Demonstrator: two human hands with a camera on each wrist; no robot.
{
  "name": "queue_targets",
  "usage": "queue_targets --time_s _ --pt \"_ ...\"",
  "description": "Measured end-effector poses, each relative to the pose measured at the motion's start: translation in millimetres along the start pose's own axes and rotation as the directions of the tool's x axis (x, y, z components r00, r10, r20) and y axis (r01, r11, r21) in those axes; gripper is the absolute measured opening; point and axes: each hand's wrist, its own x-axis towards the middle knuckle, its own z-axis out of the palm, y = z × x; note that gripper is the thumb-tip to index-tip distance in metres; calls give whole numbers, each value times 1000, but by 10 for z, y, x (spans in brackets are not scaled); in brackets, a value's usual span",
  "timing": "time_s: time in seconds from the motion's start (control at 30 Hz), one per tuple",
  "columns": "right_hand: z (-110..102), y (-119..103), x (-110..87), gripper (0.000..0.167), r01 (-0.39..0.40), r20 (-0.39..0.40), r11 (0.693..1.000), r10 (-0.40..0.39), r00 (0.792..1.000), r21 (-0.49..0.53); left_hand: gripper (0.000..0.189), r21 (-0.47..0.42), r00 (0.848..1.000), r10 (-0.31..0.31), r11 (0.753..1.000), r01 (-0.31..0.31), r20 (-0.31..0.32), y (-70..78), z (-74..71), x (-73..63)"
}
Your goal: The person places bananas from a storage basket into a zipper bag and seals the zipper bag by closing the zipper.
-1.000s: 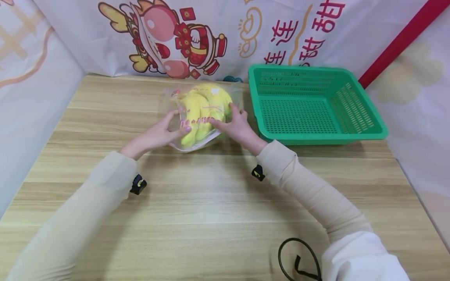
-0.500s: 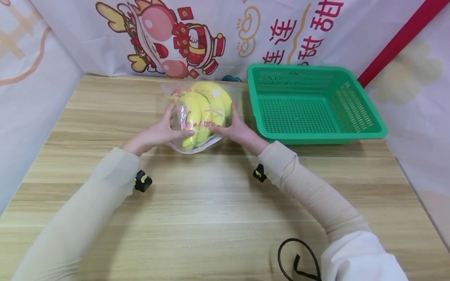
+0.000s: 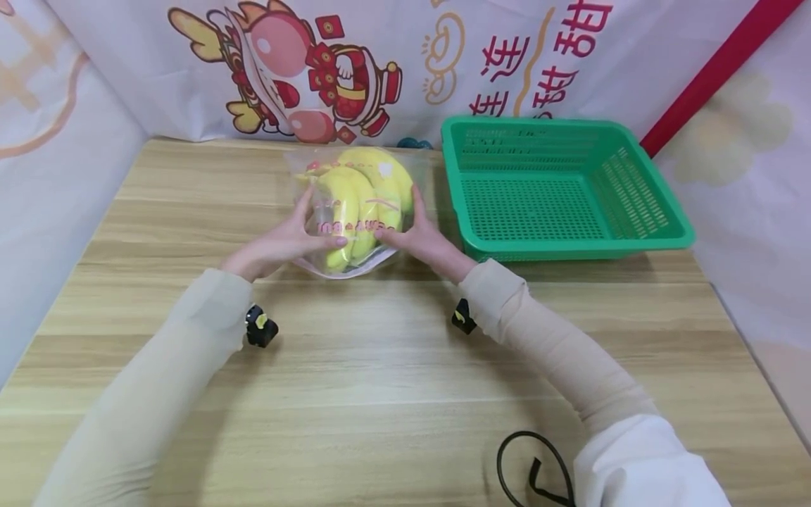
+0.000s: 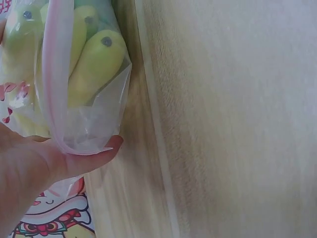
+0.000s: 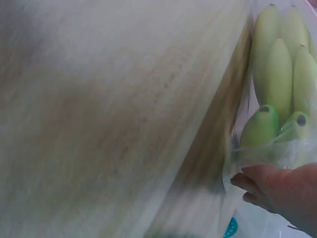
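A clear plastic bag (image 3: 357, 226) with pink print sits near the back of the wooden table, holding a bunch of yellow bananas (image 3: 364, 186). My left hand (image 3: 275, 246) grips the bag's left side, its thumb across the front and its forefinger reaching up the side. On the right side my right hand (image 3: 427, 236) holds the bag too, thumb on the front face. In the left wrist view a pinkish strip (image 4: 54, 74) along the bag's edge crosses in front of the bananas. Greenish banana tips (image 5: 261, 126) show close by the fingers in the right wrist view.
A green perforated basket (image 3: 583, 245) stands just right of the bag. Behind the table hangs a white printed cloth (image 3: 421, 42). A black cable loop (image 3: 500, 465) lies at the front right of the wooden table (image 3: 355, 394).
The bananas have come slightly toward me and their bag faces up more squarely. My left thumb has slid a little lower, and both forefingers now reach up the sides.
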Motion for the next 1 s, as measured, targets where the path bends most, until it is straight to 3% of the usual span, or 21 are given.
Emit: queue_targets --time_s 0.27,0.53,0.77,1.0 --pt "60 1 40 110 -12 -19 998 13 1000 59 108 -34 1000 16 999 -16 -16 -17 52 13" --pt "161 -81 77 110 12 -9 993 -12 1000 119 118 -60 996 13 998 -18 -88 -42 54 38" --pt "357 -171 140 109 32 9 981 -34 999 189 118 -11 993 12 1000 -13 -117 -47 -163 -23" --pt "545 -300 243 108 44 24 987 -48 999 156 118 -19 993 -7 1000 4 -114 -87 -406 -84"
